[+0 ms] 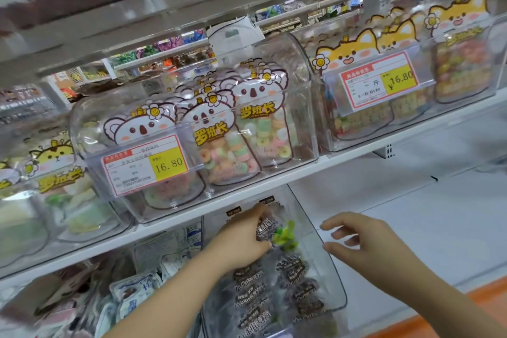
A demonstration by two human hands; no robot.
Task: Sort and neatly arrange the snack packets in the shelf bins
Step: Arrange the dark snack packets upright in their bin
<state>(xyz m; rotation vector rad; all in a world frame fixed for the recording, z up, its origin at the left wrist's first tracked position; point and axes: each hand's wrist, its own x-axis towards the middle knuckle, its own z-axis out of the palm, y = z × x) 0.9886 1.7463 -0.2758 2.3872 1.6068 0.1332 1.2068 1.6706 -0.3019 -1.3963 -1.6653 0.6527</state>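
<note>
My left hand (241, 239) reaches into a clear bin (329, 277) on the lower shelf and grips a dark snack packet (264, 229) with a green leaf print. Several more dark packets (290, 280) lie stacked in the same bin below the hand. My right hand (362, 239) hovers at the bin's right wall with fingers loosely spread, holding nothing. Whether it touches the wall I cannot tell.
Left of that bin lie pale blue-and-white packets (137, 288). The shelf above holds clear bins: a koala-print candy bin (304, 107) with a 16.80 price tag (145, 164), a fox-print bin (411, 85) to the right, another bin (55, 173) at far left. A white shelf surface (439, 214) lies on the right.
</note>
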